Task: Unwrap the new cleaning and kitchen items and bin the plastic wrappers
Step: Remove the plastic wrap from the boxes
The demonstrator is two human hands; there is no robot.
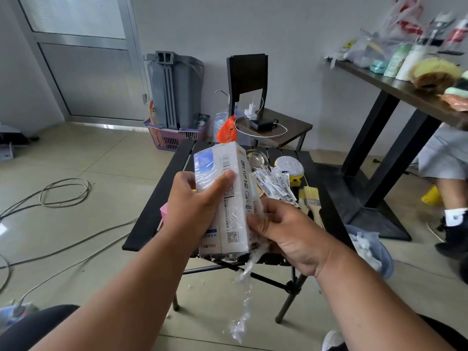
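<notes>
My left hand grips a white box pack wrapped in clear plastic, thumb across its front, above a small black folding table. My right hand pinches the torn plastic wrapper at the pack's right side. A loose strip of the wrapper hangs down below the pack. On the table behind lie several small packets, a silver scrub sponge, a metal bowl and a paint brush.
A blue bag holding crumpled plastic sits on the floor right of the table. A chair with a charger, a grey bin in a pink basket, floor cables, a long table with goods, and another person's leg surround.
</notes>
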